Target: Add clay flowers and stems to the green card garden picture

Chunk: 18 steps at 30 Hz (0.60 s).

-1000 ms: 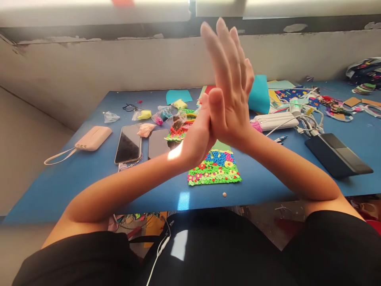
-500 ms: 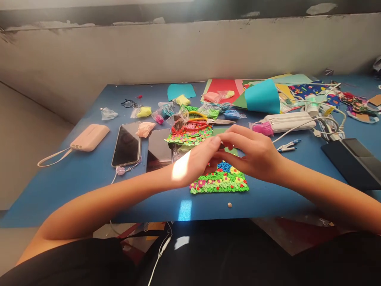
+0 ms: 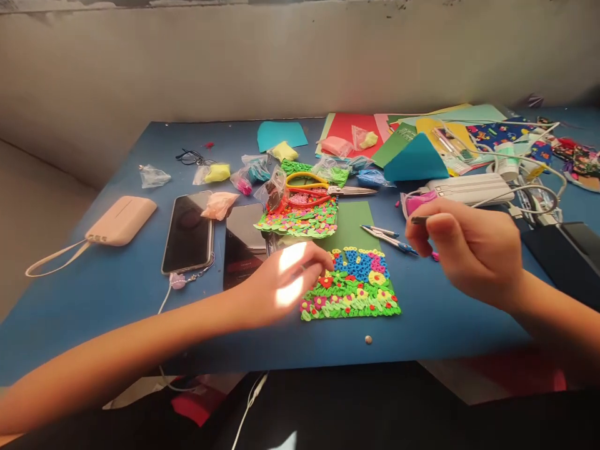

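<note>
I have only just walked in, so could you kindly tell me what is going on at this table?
A person works bare-handed at a blue table. The left hand rests at the left edge of a colourful clay flower picture, touching it. The right hand hovers to the picture's right, its grip pinching a small dark thin piece. Scissors and two phones lie nearby.

Bare table [image 3: 440,325] on near side of right hand [image 3: 469,250] fingers, pen [image 3: 389,237] just left, power bank [image 3: 469,187] and cables [image 3: 534,194] beyond, phone [image 3: 244,247] left of left hand [image 3: 281,284] fingers.
</note>
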{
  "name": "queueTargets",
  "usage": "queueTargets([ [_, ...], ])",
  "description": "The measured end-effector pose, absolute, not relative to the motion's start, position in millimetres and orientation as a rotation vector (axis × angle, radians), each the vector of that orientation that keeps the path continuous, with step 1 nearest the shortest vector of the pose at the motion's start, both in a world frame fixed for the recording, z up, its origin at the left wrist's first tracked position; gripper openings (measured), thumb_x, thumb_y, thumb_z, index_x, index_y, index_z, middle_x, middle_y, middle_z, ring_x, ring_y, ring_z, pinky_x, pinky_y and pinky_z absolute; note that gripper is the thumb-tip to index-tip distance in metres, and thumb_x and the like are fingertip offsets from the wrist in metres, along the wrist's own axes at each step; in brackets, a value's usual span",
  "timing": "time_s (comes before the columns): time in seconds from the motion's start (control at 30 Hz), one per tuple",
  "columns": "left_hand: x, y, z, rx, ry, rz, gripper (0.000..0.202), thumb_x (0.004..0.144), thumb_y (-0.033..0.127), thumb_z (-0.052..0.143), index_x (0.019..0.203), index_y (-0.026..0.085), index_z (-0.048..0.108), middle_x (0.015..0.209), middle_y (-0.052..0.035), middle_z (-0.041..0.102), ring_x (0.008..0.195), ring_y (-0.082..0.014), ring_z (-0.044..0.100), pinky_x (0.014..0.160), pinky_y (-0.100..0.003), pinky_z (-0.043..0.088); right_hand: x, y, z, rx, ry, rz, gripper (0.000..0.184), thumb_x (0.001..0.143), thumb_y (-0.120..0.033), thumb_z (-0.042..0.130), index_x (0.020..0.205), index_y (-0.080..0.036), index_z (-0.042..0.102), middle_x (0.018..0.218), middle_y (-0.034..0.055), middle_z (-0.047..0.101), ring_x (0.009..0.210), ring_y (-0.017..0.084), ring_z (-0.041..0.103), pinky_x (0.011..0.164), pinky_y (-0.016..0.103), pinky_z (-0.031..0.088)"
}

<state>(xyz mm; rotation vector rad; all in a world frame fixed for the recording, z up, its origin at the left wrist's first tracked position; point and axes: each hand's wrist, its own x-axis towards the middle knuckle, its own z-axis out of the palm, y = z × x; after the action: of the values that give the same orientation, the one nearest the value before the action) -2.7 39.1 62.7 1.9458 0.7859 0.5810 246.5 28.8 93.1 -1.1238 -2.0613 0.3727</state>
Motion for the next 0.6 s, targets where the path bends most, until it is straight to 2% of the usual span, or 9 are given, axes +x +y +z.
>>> queueTargets([
  [0.1,-10.5,40.6,47.4,2.21,0.597,0.639,0.027,0.09,0.005,0.035,0.098,0.015,0.058,0.086,-0.0039,0.059,0.076,-0.0117,0.056,0.067,-0.022,0.048,247.6,35.6,88.7,-1.15,-2.091,0.411,0.015,0.092,-0.029,0.052,0.085,-0.023,0.065,0.066,0.0004,0.064,0.056,0.012,0.058,0.052,0.024,0.047],
  [0.17,-13.0,39.4,41.0,2.38,0.496,0.615,0.029,0.085,0.003,0.034,0.095,0.015,0.058,0.083,-0.0038,0.058,0.07,-0.0129,0.054,0.061,-0.023,0.045,247.4,40.5,83.5,-1.163,-2.082,0.55,0.013,0.09,-0.027,0.055,0.087,-0.022,0.067,0.067,-0.0001,0.067,0.055,0.011,0.06,0.052,0.023,0.048],
  [0.3,-11.3,32.4,35.8,2.779,0.424,0.548,0.024,0.082,0.012,0.034,0.07,0.018,0.054,0.062,-0.0021,0.047,0.05,-0.017,0.039,0.045,-0.032,0.028,247.8,50.4,74.1,-1.23,-2.127,0.83,0.033,0.096,-0.035,0.042,0.075,-0.019,0.062,0.051,-0.0029,0.058,0.041,0.008,0.052,0.044,0.021,0.043],
  [0.4,-5.3,28.6,29.9,2.998,0.351,0.655,0.026,0.082,0.012,0.038,0.058,0.019,0.047,0.055,-0.0013,0.041,0.046,-0.0167,0.032,0.043,-0.034,0.019,247.0,56.6,68.5,-1.273,-2.136,0.79,0.019,0.091,-0.034,0.052,0.091,-0.019,0.063,0.069,0.0005,0.066,0.056,0.011,0.059,0.052,0.022,0.048],
  [0.47,-0.9,28.7,24.3,3.051,0.358,0.748,0.026,0.079,0.01,0.041,0.055,0.02,0.043,0.054,-0.0007,0.038,0.046,-0.0163,0.031,0.043,-0.034,0.016,246.0,57.7,65.9,-1.285,-2.132,0.786,0.017,0.087,-0.034,0.059,0.096,-0.02,0.064,0.079,0.0016,0.07,0.066,0.013,0.064,0.058,0.023,0.051],
  [0.53,1.9,30.6,19.9,3.051,0.409,0.792,0.025,0.078,0.01,0.043,0.055,0.02,0.042,0.053,-0.0003,0.037,0.046,-0.0162,0.033,0.043,-0.034,0.016,244.4,55.3,64.2,-1.289,-2.194,0.745,0.014,0.089,-0.033,0.057,0.085,-0.022,0.065,0.069,-0.001,0.068,0.058,0.012,0.063,0.054,0.022,0.049],
  [0.6,2.2,33.2,18.8,3.043,0.453,0.756,0.022,0.078,0.01,0.044,0.058,0.019,0.044,0.054,-0.0002,0.039,0.046,-0.0163,0.036,0.042,-0.033,0.018,241.6,50.3,62.6,-1.276,-2.273,0.635,0.023,0.094,-0.029,0.048,0.079,-0.023,0.065,0.059,-0.0022,0.066,0.05,0.011,0.06,0.049,0.023,0.047],
])
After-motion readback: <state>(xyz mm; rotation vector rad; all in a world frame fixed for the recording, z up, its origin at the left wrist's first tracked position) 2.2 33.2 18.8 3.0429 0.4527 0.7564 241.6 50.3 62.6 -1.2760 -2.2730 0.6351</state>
